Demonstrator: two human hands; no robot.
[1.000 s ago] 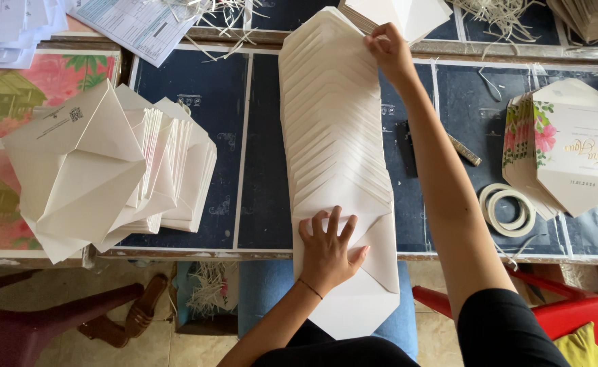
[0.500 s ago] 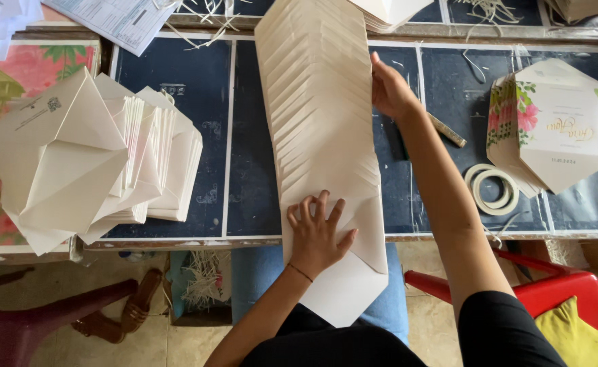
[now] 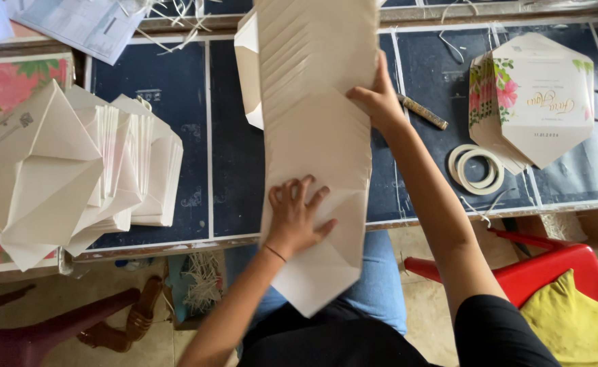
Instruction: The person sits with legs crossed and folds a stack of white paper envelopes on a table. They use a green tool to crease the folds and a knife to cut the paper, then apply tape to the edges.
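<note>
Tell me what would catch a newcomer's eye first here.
A long fanned row of cream envelopes runs down the middle of the dark table, the left hand flat on its near end and the right hand at its right edge. A looser envelope pile sits left, floral cards right.
</note>
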